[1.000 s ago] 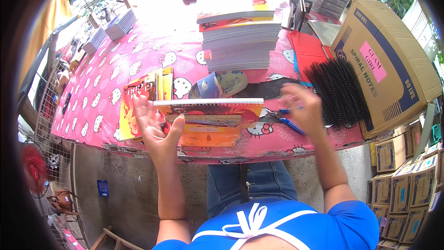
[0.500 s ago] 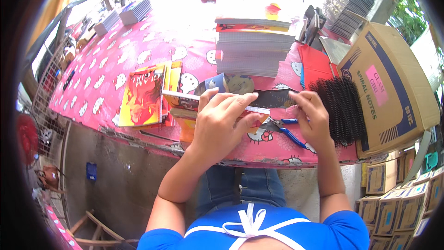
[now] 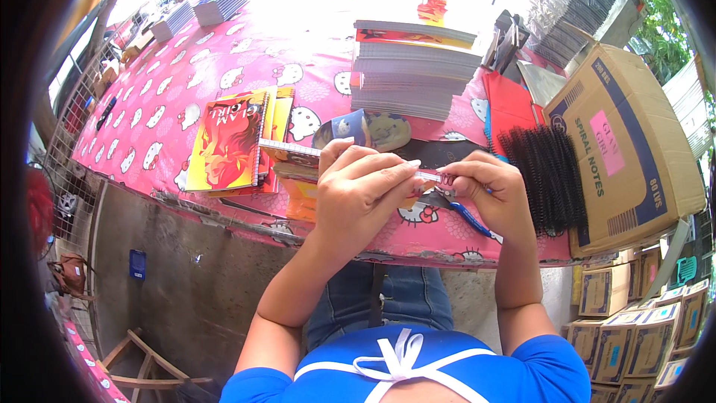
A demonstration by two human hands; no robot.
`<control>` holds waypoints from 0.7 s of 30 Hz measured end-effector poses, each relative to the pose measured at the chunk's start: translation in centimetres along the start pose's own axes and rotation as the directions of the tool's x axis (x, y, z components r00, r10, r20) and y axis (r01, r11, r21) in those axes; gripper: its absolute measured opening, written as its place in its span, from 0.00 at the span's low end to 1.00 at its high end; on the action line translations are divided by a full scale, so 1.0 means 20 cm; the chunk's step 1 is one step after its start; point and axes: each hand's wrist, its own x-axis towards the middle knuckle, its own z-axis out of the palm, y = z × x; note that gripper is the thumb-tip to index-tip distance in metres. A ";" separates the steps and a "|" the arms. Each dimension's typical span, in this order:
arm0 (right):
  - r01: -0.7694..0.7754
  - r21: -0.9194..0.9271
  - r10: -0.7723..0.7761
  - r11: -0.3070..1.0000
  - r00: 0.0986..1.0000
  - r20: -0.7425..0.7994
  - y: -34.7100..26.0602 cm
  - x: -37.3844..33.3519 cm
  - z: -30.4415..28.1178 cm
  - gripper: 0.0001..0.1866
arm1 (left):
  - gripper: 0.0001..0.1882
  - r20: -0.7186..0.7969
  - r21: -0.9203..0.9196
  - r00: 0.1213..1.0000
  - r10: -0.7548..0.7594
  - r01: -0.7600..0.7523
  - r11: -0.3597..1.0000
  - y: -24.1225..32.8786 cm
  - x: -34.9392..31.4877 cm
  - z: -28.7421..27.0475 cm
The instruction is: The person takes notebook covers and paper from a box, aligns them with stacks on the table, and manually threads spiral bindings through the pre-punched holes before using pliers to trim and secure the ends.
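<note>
My left hand [image 3: 356, 198] is closed around a notebook [image 3: 289, 151] held on edge, its bound edge facing up. At the right end of that edge, the thumb and fingers of my right hand [image 3: 492, 188] are pinched together; whether they grip the wire binding or the pages is too small to tell. Just below the right hand, blue-handled pliers [image 3: 471, 218] lie on the table, partly covered. To the left, several spiral notebooks [image 3: 226, 143] with red and yellow covers lie in a loose pile.
A tall stack of notebooks [image 3: 410, 78] stands behind my hands, near a round patterned dish [image 3: 388, 131]. Black spiral coils [image 3: 543, 183] are heaped at the right against a cardboard box [image 3: 634, 149]. Red covers [image 3: 511, 104] lie behind the coils. The pink patterned tablecloth [image 3: 160, 145] covers the table.
My right hand has come down and left from above the dark strip to the notebook's right end, and its fingers now meet that edge. My left hand keeps its hold.
</note>
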 end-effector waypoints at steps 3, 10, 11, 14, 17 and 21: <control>-0.167 0.015 0.167 0.986 0.986 -0.002 -0.06 0.00 0.03 0.12 | 0.10 0.029 0.025 0.999 -0.023 0.022 0.999 -0.01 -0.02 0.00; 0.220 -0.384 -0.258 0.897 0.965 -0.049 -0.08 0.02 0.09 0.09 | 0.11 0.005 0.167 0.999 -0.040 0.039 0.985 0.04 -0.01 -0.02; 0.224 -0.394 -0.253 0.891 0.967 -0.022 -0.08 0.03 0.10 0.08 | 0.11 -0.006 0.178 0.999 -0.033 0.034 0.984 0.04 -0.02 -0.03; 0.206 -0.355 -0.172 0.912 0.977 0.124 -0.08 0.06 0.07 0.06 | 0.09 -0.025 0.165 0.999 -0.025 0.029 0.986 0.00 -0.05 -0.03; 0.197 -0.329 -0.145 0.924 0.974 0.174 -0.01 0.27 0.00 0.11 | 0.09 -0.014 0.118 1.000 -0.027 0.029 0.993 -0.01 -0.08 -0.01; 0.436 -0.439 -0.201 0.785 0.851 0.486 0.41 0.56 0.19 0.21 | 0.13 -0.065 0.153 0.998 0.011 -0.001 0.988 -0.02 -0.07 0.01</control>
